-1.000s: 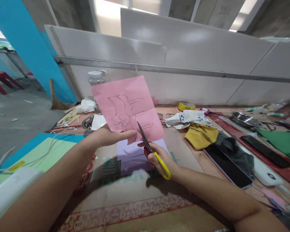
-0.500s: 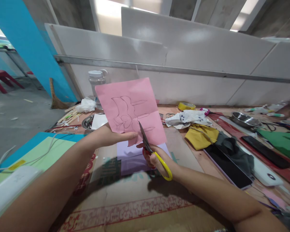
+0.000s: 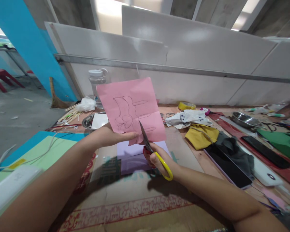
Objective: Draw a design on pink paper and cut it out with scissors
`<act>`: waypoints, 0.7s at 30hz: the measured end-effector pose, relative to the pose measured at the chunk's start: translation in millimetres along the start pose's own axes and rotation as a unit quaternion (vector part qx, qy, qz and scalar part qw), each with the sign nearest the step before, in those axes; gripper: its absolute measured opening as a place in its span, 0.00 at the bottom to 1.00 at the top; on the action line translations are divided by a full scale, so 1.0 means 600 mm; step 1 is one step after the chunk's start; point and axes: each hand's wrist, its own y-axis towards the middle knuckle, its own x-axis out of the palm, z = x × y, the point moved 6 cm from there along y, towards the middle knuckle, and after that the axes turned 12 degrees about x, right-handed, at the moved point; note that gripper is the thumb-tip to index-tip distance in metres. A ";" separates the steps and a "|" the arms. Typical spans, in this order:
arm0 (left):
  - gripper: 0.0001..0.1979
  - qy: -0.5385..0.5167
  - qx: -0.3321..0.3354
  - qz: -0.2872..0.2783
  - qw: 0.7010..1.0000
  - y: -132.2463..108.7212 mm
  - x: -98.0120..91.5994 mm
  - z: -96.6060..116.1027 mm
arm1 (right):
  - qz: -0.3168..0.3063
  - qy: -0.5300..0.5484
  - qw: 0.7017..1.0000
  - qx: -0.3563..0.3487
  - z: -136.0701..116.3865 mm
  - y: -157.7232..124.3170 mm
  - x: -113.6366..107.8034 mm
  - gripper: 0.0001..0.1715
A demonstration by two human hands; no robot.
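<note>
The right hand [image 3: 166, 158] grips yellow-and-red-handled scissors [image 3: 147, 141], blade spread unclear, one blade before the pink paper [image 3: 135, 109]; the left hand [image 3: 113, 135] pinches that sheet's lower edge; if its free side sags, the cut could stray across the drawn outline; below the grip lie purple sheets [image 3: 132, 163].

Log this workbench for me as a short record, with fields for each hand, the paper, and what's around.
Left hand: holds the pink paper near its lower edge, thumb in front
Right hand: grips yellow-and-red-handled scissors, a blade showing in front of the paper
Pink paper marks: dark line drawing
Below: purple paper on printed cardboard
Left side: light green sheet, white cable
Right side: smartphone, partly under dark cloth
Behind: clear bottle, white lid
</note>
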 end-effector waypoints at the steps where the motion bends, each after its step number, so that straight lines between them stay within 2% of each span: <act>1: 0.17 -0.001 0.002 -0.008 1.000 0.000 0.002 0.000 | -0.001 0.000 1.000 0.000 0.000 0.000 0.000 0.50; 5: 0.17 -0.005 -0.003 -0.025 1.000 0.000 0.004 0.001 | -0.004 0.000 1.000 0.001 -0.003 0.000 0.001 0.49; 15: 0.18 0.008 -0.013 -0.003 1.000 0.000 0.004 -0.003 | -0.007 0.013 1.000 0.009 -0.005 0.000 0.002 0.46; 18: 0.19 0.008 0.020 -0.024 0.999 0.005 0.001 0.014 | -0.013 0.023 1.000 -0.004 -0.006 0.003 0.001 0.41; 21: 0.20 -0.036 0.071 -0.066 0.995 0.005 -0.017 0.023 | -0.016 0.049 0.999 -0.004 0.003 0.012 -0.010 0.39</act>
